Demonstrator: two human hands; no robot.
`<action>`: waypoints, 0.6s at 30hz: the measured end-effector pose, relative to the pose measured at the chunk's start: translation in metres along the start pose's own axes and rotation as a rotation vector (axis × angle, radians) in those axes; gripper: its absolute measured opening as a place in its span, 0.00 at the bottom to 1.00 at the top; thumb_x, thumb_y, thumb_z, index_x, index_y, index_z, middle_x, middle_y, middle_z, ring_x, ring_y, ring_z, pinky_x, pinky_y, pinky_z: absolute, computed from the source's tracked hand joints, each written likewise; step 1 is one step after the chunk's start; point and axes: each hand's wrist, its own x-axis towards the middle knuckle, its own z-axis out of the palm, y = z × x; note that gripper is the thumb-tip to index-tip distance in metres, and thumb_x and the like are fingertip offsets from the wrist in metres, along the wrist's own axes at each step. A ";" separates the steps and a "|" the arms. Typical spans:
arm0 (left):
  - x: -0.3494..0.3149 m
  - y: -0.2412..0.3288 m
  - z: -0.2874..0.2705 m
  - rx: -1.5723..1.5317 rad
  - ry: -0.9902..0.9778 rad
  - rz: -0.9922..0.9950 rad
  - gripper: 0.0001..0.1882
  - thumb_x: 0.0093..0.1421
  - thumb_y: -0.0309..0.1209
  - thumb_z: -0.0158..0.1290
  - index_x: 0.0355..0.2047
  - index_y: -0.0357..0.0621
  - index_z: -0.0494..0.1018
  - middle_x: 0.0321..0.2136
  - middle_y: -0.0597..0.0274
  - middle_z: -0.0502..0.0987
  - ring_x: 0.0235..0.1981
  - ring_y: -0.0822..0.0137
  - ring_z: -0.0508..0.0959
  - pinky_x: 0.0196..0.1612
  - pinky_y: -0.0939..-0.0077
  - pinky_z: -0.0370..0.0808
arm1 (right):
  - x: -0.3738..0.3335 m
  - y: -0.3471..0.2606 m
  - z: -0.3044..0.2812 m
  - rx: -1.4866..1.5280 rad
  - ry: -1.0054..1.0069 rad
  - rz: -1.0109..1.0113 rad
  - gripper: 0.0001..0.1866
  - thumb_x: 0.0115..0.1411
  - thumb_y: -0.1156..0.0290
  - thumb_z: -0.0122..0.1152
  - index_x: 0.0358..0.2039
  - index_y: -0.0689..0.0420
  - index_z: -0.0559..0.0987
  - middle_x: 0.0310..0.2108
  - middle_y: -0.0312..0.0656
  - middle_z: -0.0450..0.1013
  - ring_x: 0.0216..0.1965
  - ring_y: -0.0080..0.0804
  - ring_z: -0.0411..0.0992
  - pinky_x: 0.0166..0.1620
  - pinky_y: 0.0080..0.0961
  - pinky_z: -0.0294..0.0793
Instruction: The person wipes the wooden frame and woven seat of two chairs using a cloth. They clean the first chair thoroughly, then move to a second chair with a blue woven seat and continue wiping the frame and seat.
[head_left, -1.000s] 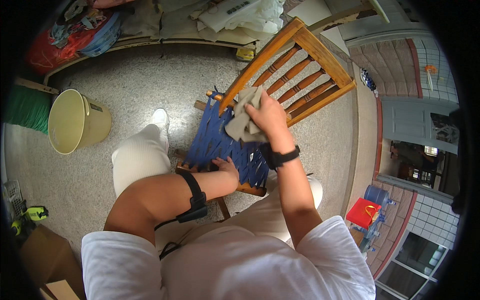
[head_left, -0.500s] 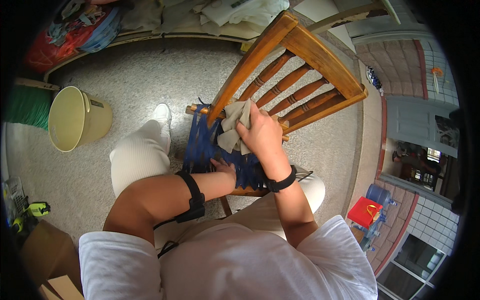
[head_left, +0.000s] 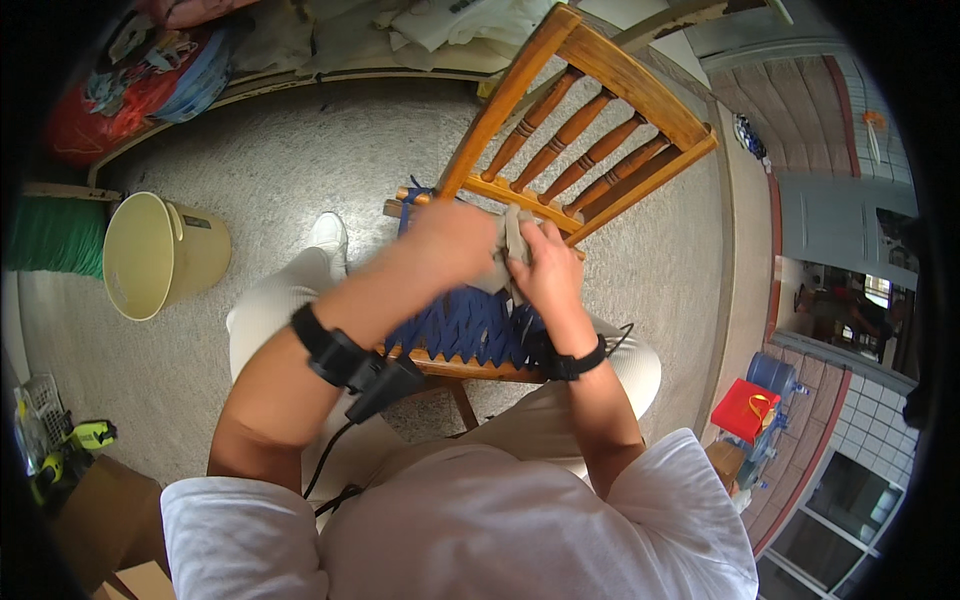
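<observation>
A wooden chair (head_left: 655,85) with a spindled backrest stands before me. Its seat is woven from dark blue strips (head_left: 455,325). Over the seat's far part, against the foot of the backrest, I have a crumpled beige-grey cloth (head_left: 513,245). My right hand (head_left: 550,268) is closed on the cloth's right side, thumb and fingers pinching it. My left hand (head_left: 452,240) is at the cloth's left side; motion blurs it, and its fingers are hidden, so its grip does not show. Both forearms wear black straps.
A yellowish bucket (head_left: 140,255) stands on the floor at the left, beside a green bundle (head_left: 55,235). A cardboard box (head_left: 105,515) is at lower left. Bags and a low shelf edge (head_left: 330,78) line the far side. At right are water jugs with a red bag (head_left: 745,410).
My left hand has risen from the woven seat to the cloth. My right hand has shifted slightly toward the right and down, and the cloth is bunched tighter.
</observation>
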 end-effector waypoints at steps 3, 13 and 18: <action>0.007 -0.032 -0.037 -0.049 0.259 -0.262 0.22 0.55 0.44 0.58 0.41 0.38 0.77 0.34 0.45 0.80 0.39 0.52 0.81 0.43 0.59 0.77 | -0.016 0.002 -0.013 0.048 0.008 0.096 0.24 0.46 0.69 0.67 0.46 0.50 0.74 0.37 0.46 0.71 0.36 0.49 0.75 0.35 0.40 0.76; 0.076 -0.047 -0.033 -0.627 0.786 -0.047 0.28 0.56 0.42 0.59 0.53 0.42 0.67 0.41 0.48 0.79 0.44 0.51 0.79 0.46 0.61 0.74 | 0.061 0.002 -0.015 0.144 -0.207 0.210 0.23 0.52 0.58 0.64 0.44 0.59 0.77 0.34 0.57 0.77 0.40 0.55 0.75 0.44 0.44 0.75; 0.082 -0.054 -0.033 -0.552 0.842 -0.028 0.24 0.56 0.41 0.60 0.49 0.41 0.69 0.37 0.50 0.80 0.41 0.51 0.79 0.43 0.61 0.75 | 0.041 0.015 -0.012 0.110 -0.135 0.109 0.24 0.50 0.60 0.65 0.46 0.58 0.77 0.32 0.56 0.77 0.37 0.54 0.76 0.42 0.43 0.76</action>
